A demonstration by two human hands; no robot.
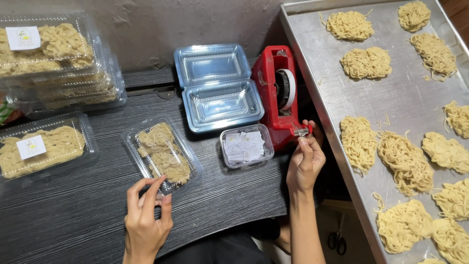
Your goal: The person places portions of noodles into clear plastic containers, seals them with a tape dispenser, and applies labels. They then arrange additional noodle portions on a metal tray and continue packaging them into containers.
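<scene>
A clear noodle-filled box (162, 152) lies just beyond the left fingers (146, 188), a small tub of white labels (246, 145) just left of the right fingers (306, 146), an open empty box (217, 87) behind it, and white-labelled packs (41, 146) far left

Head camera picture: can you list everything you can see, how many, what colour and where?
Closed noodle box: one, clear, yellow noodles inside, on the dark table.
Open empty box: one, clear, table middle.
Tape dispenser: one, red, beside the tray.
Small tub of paper labels: one, clear, white slips inside.
Labelled noodle boxes: several, stacked far left.
Metal tray: one, silver, right.
Noodle nests: about fourteen, yellow, on the tray.
Scissors: one, dark, below the tray.
Left hand: touching the closed box.
Right hand: at the dispenser's cutter.
</scene>
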